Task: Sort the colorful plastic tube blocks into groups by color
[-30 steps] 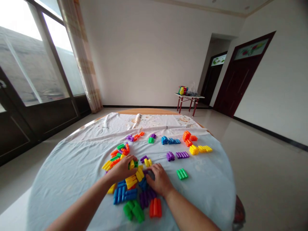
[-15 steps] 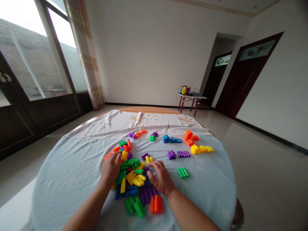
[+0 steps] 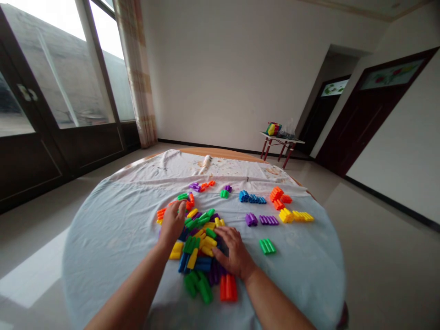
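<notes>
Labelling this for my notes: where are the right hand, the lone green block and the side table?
right hand [image 3: 235,253], head view, back of hand
green block [image 3: 267,246], head view, its ribbed middle
side table [image 3: 281,139], head view, front edge of top

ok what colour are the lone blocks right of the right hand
Bright green plastic blocks, seen best in the head view.
</notes>
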A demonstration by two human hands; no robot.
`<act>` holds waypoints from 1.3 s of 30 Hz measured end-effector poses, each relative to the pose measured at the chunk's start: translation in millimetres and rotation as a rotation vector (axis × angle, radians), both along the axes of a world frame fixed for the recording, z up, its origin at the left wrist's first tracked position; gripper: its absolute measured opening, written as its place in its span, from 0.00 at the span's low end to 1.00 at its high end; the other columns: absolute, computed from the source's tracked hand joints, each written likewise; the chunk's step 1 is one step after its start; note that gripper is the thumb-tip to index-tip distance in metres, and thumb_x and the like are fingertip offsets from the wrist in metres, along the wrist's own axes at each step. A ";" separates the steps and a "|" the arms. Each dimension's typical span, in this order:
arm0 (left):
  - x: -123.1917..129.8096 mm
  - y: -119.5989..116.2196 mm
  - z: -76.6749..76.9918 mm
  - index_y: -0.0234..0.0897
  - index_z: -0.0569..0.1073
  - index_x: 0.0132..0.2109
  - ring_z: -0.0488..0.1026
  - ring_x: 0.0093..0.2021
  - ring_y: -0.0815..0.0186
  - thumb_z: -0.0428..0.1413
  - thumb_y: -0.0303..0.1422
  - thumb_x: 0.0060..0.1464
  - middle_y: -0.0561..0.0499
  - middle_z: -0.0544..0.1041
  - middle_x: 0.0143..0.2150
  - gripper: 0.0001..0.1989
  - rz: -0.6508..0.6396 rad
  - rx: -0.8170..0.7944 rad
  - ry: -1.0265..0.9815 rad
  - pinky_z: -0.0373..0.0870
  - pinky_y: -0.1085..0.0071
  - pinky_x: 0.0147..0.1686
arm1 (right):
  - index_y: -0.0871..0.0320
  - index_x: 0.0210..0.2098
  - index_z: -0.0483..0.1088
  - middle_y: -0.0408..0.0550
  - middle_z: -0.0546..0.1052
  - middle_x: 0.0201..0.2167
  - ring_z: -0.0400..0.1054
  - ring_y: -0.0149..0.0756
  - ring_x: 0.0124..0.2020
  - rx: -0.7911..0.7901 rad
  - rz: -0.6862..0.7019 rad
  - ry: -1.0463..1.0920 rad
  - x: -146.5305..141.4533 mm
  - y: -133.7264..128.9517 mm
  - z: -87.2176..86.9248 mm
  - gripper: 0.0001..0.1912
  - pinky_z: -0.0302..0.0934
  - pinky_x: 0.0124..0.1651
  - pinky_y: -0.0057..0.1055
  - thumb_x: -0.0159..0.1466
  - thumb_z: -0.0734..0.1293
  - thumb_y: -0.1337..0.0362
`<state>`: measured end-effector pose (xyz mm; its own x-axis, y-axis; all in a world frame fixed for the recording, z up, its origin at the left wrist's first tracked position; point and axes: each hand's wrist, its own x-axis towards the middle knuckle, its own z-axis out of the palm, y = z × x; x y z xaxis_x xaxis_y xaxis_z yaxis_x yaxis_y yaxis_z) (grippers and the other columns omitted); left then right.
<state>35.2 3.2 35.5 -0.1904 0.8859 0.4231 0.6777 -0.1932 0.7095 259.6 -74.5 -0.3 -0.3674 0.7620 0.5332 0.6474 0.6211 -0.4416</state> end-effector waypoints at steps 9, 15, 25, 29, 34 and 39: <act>-33.8 -4.2 -24.7 0.34 0.73 0.48 0.70 0.51 0.55 0.39 0.40 0.56 0.39 0.75 0.48 0.24 0.216 -0.059 -0.084 0.64 0.58 0.52 | 0.54 0.54 0.63 0.52 0.70 0.49 0.61 0.42 0.53 0.090 0.015 -0.006 -4.4 -6.4 11.3 0.20 0.56 0.56 0.45 0.61 0.62 0.66; -33.5 -5.6 -31.1 0.37 0.75 0.46 0.73 0.46 0.60 0.40 0.42 0.56 0.45 0.78 0.45 0.23 0.166 -0.069 -0.173 0.68 0.65 0.47 | 0.54 0.47 0.68 0.49 0.73 0.44 0.63 0.38 0.49 0.095 0.108 -0.013 -25.2 -6.3 45.9 0.14 0.56 0.56 0.42 0.61 0.62 0.69; -51.4 -0.6 -33.1 0.34 0.75 0.40 0.74 0.42 0.59 0.39 0.43 0.54 0.43 0.78 0.40 0.24 0.240 -0.031 -0.288 0.68 0.65 0.43 | 0.55 0.39 0.73 0.49 0.72 0.34 0.64 0.44 0.41 -0.078 0.020 -0.259 -81.8 -3.3 59.3 0.18 0.58 0.46 0.43 0.50 0.71 0.56; -51.3 -2.0 -31.5 0.34 0.75 0.37 0.74 0.39 0.60 0.39 0.42 0.53 0.44 0.79 0.37 0.23 0.246 -0.035 -0.312 0.69 0.67 0.40 | 0.53 0.41 0.73 0.49 0.73 0.35 0.64 0.44 0.41 -0.081 -0.062 -0.285 -77.7 1.5 53.6 0.16 0.58 0.47 0.44 0.52 0.69 0.64; -53.3 -0.5 -33.6 0.36 0.75 0.34 0.74 0.36 0.60 0.40 0.41 0.51 0.46 0.78 0.34 0.21 0.237 -0.058 -0.332 0.69 0.67 0.36 | 0.53 0.44 0.71 0.48 0.72 0.37 0.65 0.42 0.42 -0.089 -0.073 -0.198 -53.6 9.9 53.2 0.19 0.59 0.48 0.41 0.51 0.68 0.68; -56.0 3.5 -38.7 0.35 0.75 0.36 0.73 0.36 0.62 0.42 0.39 0.52 0.46 0.78 0.34 0.19 0.239 -0.081 -0.352 0.68 0.70 0.33 | 0.56 0.50 0.67 0.49 0.72 0.42 0.65 0.39 0.45 -0.093 -0.143 0.155 -13.7 15.5 52.1 0.24 0.61 0.50 0.38 0.53 0.67 0.69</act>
<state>-20.8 6.7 -3.2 -0.5144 0.8272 0.2261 0.4101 0.0057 0.9120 246.0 -58.9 51.8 -0.1714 0.8488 0.5001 0.6462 0.4801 -0.5933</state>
